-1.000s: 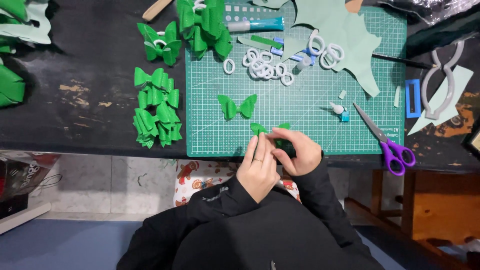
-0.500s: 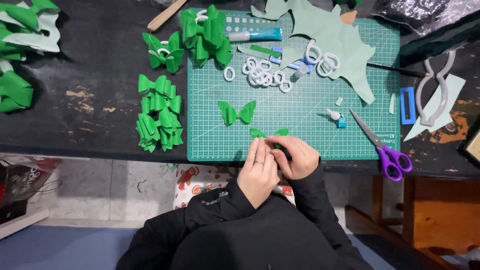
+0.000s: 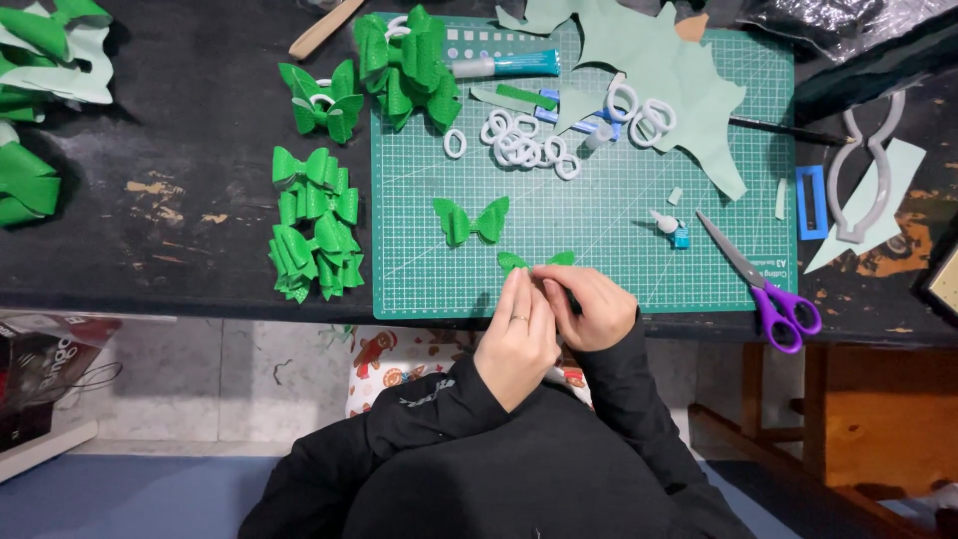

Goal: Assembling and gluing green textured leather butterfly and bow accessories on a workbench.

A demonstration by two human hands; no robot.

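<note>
At the mat's [image 3: 599,250] six o'clock edge, left hand [image 3: 519,339] and right hand [image 3: 591,309] pinch a small green bow [image 3: 534,262] between clenched fingertips, seemingly mid-fold; the next move likely calls for steady pressure.

Even overhead light, sharp focus, soft shadows, dim corners, slight wide-angle bending at edges

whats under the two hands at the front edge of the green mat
A small green bow piece pokes out above the left hand and right hand, lying over the green cutting mat. Its middle, and how the fingers grip it, is covered.
</note>
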